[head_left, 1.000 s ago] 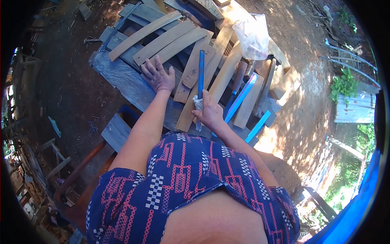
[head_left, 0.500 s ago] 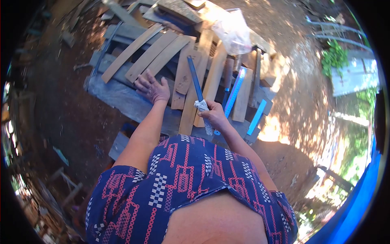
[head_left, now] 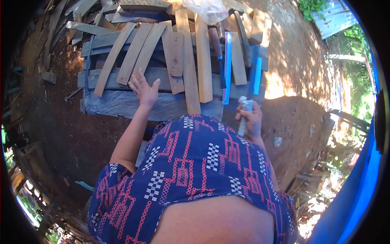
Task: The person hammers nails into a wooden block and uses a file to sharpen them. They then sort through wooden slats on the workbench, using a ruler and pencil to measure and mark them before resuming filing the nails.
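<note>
My left hand [head_left: 146, 90], fingers spread, is at the lower end of a pale wooden strip [head_left: 148, 49] on the plank table [head_left: 122, 103]. Whether it touches the strip is unclear. To the right, my right hand [head_left: 252, 118] is closed around a handle wrapped in whitish material [head_left: 243, 122], near the table's front right corner. The dark blade seen earlier cannot be made out now. Between the hands lie long wooden boards [head_left: 203, 61], a shiny metal ruler [head_left: 227, 69] and a knife-like tool with a brown handle [head_left: 215, 42].
A short bluish strip [head_left: 257, 75] lies at the table's right edge. A clear plastic bag [head_left: 209, 10] sits at the back among wood blocks [head_left: 256, 26]. Scrap wood [head_left: 85, 10] is piled at the back left. Brown dirt ground [head_left: 296, 118] surrounds the table.
My right hand has moved right with the wrapped handle, away from the boards. My left hand remains by the strips with its fingers spread. The view has shifted and turned.
</note>
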`<state>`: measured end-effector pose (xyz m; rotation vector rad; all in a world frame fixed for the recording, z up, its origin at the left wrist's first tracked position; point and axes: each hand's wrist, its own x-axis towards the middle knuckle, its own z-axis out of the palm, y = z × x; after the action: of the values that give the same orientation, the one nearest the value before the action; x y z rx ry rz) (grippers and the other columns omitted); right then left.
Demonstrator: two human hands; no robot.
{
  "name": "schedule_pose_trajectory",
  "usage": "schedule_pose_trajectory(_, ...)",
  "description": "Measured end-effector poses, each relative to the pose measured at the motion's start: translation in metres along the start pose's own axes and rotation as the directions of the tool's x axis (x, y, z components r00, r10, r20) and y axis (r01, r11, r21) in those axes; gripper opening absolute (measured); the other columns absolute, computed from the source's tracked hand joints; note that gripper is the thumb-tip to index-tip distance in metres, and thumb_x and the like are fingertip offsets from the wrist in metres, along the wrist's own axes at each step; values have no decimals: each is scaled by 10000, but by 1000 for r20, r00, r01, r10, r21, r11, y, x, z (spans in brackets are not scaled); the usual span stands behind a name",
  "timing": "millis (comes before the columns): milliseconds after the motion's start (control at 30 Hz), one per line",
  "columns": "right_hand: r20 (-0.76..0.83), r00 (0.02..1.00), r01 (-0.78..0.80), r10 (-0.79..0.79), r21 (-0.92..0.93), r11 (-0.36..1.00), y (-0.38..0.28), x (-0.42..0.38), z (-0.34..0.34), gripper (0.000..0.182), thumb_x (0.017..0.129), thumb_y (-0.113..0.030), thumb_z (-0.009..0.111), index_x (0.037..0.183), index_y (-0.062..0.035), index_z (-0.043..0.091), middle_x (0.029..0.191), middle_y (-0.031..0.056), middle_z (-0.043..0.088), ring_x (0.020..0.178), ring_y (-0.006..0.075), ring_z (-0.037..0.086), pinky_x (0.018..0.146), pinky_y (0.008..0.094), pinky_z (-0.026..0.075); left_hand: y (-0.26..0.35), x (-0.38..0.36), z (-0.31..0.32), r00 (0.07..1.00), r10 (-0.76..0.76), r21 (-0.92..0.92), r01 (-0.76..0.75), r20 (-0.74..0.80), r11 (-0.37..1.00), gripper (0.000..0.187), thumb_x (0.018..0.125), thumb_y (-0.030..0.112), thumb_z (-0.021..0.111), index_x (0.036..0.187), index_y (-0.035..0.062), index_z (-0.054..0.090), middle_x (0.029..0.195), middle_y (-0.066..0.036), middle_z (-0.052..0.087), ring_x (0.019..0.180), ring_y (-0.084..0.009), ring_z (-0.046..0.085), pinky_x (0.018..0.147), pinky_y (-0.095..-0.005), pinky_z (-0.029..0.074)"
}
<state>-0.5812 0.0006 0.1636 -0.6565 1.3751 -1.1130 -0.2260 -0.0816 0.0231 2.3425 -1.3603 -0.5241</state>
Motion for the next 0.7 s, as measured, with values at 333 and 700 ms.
schedule_pose_trajectory(333,-324,942,-69,85,58,996,36,-51,-18,218,859,-17,578,1073,-34,542,749,69,611,476,83,497,451,207,394,69,69,-27,505,788,-52,-830,353,555,538,826,115,598,1357,140,517,1431,-141,438,1377,-366,337,1132,-572,249)
schedule_pose_trajectory(700,-535,841,28,-78,-101,994,46,-32,-79,227,798,-37,692,912,-59,496,721,36,582,485,90,548,401,231,416,153,131,-30,-90,677,-95,-995,730,-30,591,611,149,742,1171,105,558,1312,-103,532,1372,-316,374,1183,-532,204)
